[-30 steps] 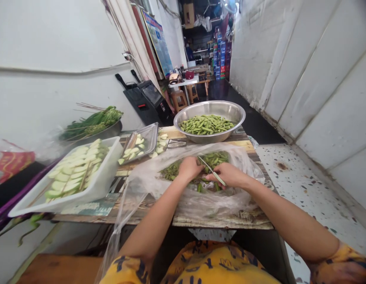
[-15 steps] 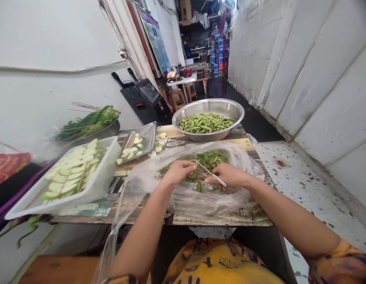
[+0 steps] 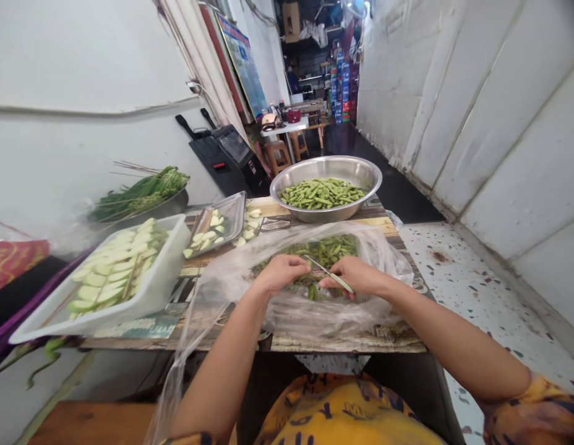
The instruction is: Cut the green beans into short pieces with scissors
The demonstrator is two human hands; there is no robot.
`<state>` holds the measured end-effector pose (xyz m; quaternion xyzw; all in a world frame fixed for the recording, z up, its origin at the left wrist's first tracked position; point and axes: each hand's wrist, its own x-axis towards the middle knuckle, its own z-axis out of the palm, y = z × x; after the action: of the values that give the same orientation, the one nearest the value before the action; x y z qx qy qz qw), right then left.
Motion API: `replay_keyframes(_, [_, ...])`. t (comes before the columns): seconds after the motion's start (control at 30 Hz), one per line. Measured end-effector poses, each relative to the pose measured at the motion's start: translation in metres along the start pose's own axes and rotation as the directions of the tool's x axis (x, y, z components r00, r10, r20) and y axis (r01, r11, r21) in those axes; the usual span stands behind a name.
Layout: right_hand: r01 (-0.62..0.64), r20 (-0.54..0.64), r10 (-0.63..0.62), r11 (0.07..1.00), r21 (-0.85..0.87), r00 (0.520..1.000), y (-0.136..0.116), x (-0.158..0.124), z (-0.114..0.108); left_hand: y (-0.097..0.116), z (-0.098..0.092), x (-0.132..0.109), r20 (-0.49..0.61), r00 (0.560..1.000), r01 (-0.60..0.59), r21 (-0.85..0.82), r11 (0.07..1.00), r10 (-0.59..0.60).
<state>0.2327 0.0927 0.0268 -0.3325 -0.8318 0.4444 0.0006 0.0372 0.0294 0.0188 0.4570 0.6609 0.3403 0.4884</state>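
In the head view my right hand (image 3: 356, 275) grips small scissors with a pale green handle (image 3: 341, 283); their thin metal blade points up and left. My left hand (image 3: 283, 271) is closed in a pinch at the blade's tip. A bit of a green soybean pod (image 3: 309, 264) shows at its fingertips, mostly hidden. Both hands are above an open clear plastic bag (image 3: 310, 321), which holds many more green pods (image 3: 336, 248). Behind the bag stands a wide steel basin (image 3: 326, 215) with a heap of pods (image 3: 321, 193) inside.
Left on the patterned table (image 3: 352, 342) is a white plastic tub (image 3: 173, 266) of skewered pale green slices. A metal tray (image 3: 235, 225) with cut pieces and sticks lies behind it. Farther left, a bowl (image 3: 169, 204) holds leafy greens on skewers. White walls flank the space.
Both hands stay nearly in place over the bag. The scissors' blade has tilted slightly and the left fingertips have shifted a little beside it.
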Motion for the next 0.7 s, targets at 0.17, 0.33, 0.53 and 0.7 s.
replay_keyframes(0.17, [0.016, 0.009, -0.017, 0.988, 0.154, 1.000, 0.002, 0.004, 0.004, 0.005, -0.001, -0.003, -0.088, 0.996, 0.015, -0.177, 0.984, -0.031])
replay_keyframes(0.33, [0.005, 0.118, -0.046, 0.946, 0.325, 0.992, 0.001, 0.005, 0.006, 0.007, 0.005, -0.005, -0.201, 0.980, -0.086, -0.437, 0.895, -0.004])
replay_keyframes(0.53, [0.030, 0.122, -0.072, 0.949, 0.314, 0.990, 0.002, 0.006, 0.007, 0.001, 0.015, -0.002, -0.239, 0.971, -0.105, -0.424, 0.899, 0.001])
replay_keyframes(0.7, [0.053, 0.102, -0.080, 0.967, 0.249, 0.992, 0.006, 0.007, 0.007, 0.002, 0.017, -0.003, -0.215, 0.976, -0.113, -0.360, 0.926, 0.036])
